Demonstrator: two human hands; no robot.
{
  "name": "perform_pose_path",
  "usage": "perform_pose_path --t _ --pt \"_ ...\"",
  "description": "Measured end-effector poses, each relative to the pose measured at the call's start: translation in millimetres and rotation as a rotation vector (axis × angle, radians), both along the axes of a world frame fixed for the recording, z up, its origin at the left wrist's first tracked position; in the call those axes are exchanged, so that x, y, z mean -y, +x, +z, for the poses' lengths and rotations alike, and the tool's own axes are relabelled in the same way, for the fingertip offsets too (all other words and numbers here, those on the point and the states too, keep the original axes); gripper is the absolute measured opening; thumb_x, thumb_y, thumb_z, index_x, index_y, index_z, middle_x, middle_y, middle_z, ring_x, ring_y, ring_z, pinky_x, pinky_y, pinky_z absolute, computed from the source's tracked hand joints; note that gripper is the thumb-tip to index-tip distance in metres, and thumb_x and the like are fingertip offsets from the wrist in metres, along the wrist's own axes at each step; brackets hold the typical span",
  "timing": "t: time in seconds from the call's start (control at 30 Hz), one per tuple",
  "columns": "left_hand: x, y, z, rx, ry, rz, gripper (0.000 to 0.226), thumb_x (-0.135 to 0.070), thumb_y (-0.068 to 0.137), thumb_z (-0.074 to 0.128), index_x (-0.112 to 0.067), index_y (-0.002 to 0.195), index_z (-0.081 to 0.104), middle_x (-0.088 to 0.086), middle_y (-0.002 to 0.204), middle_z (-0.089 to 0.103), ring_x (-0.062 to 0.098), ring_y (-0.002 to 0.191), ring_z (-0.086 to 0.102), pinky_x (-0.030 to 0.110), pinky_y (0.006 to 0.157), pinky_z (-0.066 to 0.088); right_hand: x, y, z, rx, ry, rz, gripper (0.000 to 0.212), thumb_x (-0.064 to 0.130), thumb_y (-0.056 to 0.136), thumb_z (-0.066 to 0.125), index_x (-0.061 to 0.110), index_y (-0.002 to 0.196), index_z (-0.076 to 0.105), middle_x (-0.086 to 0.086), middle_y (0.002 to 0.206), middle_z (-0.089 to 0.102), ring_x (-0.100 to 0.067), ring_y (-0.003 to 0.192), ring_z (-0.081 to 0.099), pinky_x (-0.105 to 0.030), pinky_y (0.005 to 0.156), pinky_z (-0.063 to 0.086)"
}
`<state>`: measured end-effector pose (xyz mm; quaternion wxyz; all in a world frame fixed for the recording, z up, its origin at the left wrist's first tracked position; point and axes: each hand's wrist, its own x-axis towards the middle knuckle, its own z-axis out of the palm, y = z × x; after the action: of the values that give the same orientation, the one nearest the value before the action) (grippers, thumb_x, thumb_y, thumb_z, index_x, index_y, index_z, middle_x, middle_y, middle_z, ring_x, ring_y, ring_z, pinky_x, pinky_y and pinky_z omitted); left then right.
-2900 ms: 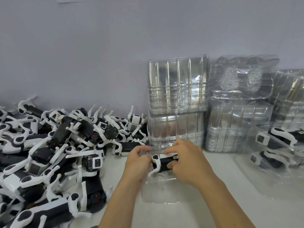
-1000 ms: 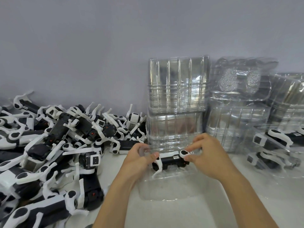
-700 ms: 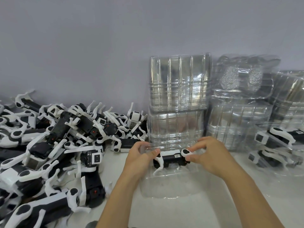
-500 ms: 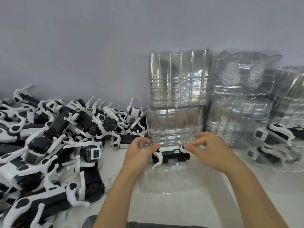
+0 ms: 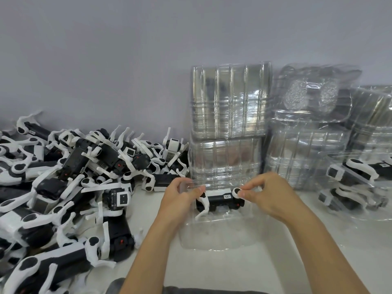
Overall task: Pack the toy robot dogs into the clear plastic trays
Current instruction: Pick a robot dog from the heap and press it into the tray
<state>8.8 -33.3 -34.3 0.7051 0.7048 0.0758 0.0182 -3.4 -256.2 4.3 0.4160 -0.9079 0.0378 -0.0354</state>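
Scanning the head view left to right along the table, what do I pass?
Pile of loose toy dogs → left hand → toy dog being seated in the clear tray → right hand → packed tray holding dogs.

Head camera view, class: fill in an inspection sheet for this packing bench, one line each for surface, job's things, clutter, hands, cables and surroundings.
Surface: white tabletop, bare in front of the person.
Job's things: one toy robot dog lying in the open clear tray; packed trays at right; stacked empty trays behind.
Clutter: loose pile of toy dogs at left, limbs tangled.
Hands: left hand at the tray's left edge; right hand, its grip pinching the dog's round white joint.
Cables: nothing seen.
Surroundings: plain grey wall.
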Motion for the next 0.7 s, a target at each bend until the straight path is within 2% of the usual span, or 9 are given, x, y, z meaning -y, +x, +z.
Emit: perform_pose_path --t 0.1,0.23,0.37,0.53,0.63,0.7 --pt "-0.4 0.0 0.7 -0.002 0.002 -0.001 0.035 -0.029 0.080 0.082 -0.027 0.112 0.066 -0.012 0.116 0.069 0.004 0.101 0.066 0.019 0.073 0.043 -3.2 -1.1 5.7 0.061 -0.118 0.034 0.012 0.042 0.078 0.083 0.041 0.079 0.071 0.010 0.120 0.060 -0.013 0.111 0.055 -0.036 0.097 0.046" --pt "0.0 0.6 0.8 0.004 0.000 0.011 0.027 -0.032 0.083 0.081 -0.026 0.107 0.068 -0.014 0.106 0.072 -0.001 0.094 0.066 0.020 0.073 0.043 -16.4 -1.2 12.6 0.203 -0.252 0.097 0.022 0.032 0.084 0.078 0.037 0.104 0.073 0.011 0.122 0.054 -0.014 0.122 0.047 -0.038 0.107 0.040" --pt "1.2 2.8 -1.1 0.015 -0.022 0.052 0.012 -0.034 0.090 0.072 -0.024 0.096 0.071 -0.015 0.096 0.074 0.007 0.099 0.067 0.027 0.080 0.046 -41.4 -6.5 12.5 0.282 -0.238 0.218 0.020 0.039 0.088 0.073 0.041 0.107 0.072 0.017 0.113 0.048 -0.005 0.114 0.041 -0.034 0.105 0.036" --pt "1.9 4.9 -0.5 0.012 -0.007 0.069 0.014 -0.032 0.097 0.060 -0.023 0.100 0.071 -0.006 0.107 0.073 0.011 0.108 0.063 0.035 0.099 0.046 -63.7 -10.2 4.6 0.258 -0.285 0.285 0.016 0.044 0.089 0.069 0.041 0.104 0.074 0.016 0.106 0.053 -0.011 0.109 0.042 -0.042 0.099 0.039" --pt "2.4 4.5 0.2 0.015 -0.013 0.073 0.013 -0.028 0.097 0.060 -0.021 0.100 0.070 -0.005 0.109 0.072 0.012 0.108 0.063 0.034 0.099 0.047 -67.6 -9.4 1.5 0.257 -0.300 0.266 0.018 0.047 0.088 0.069 0.041 0.104 0.075 0.017 0.106 0.054 -0.012 0.112 0.043 -0.043 0.100 0.038" --pt "2.5 3.7 0.8 0.020 -0.007 0.066 0.011 -0.026 0.097 0.060 -0.021 0.099 0.070 -0.006 0.109 0.071 0.009 0.107 0.062 0.030 0.092 0.047 -66.6 -8.1 0.5 0.239 -0.280 0.252 0.020 0.049 0.086 0.072 0.040 0.104 0.076 0.017 0.109 0.055 -0.011 0.115 0.044 -0.041 0.102 0.038"
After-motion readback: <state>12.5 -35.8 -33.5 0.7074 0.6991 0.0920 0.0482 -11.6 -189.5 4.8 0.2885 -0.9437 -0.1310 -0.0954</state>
